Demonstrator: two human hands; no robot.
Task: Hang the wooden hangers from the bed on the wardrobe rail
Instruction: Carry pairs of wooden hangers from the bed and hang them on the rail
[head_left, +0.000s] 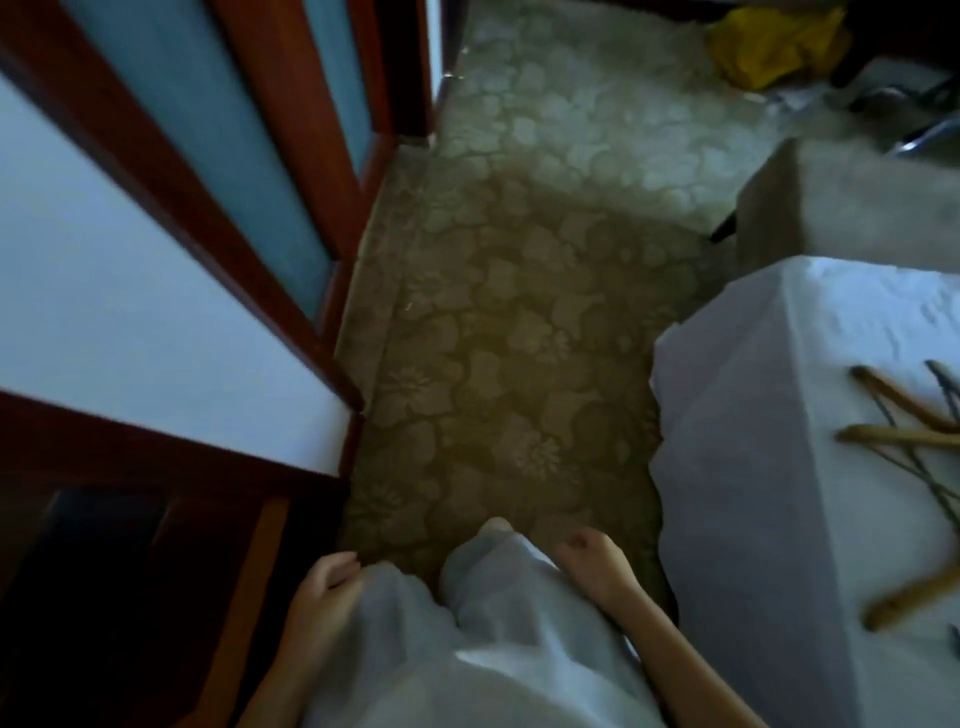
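Both hands hang empty beside the pale grey trousers: the left hand (324, 590) is loosely curled with the fingers bent inward, holding nothing, and the right hand (592, 564) is also loosely curled and holds nothing. The light brown wooden hangers with thin dark metal hooks (906, 415) lie in a loose crossed pile on the bed with the white textured cover (769, 415), to the right of the right hand and a little ahead of it, well apart from the fingers. The wardrobe with dark red-brown frames and pale blue panels (171, 218) stands to the left of the left hand; its rail is not in view.

I judge the step in hand is to reach for a hanger. It seems best to turn toward the bed and take one hanger at its wooden shoulder with the right hand (the hooks look crossed over each other, so they may catch), then lift it slowly free of the pile before turning to the wardrobe
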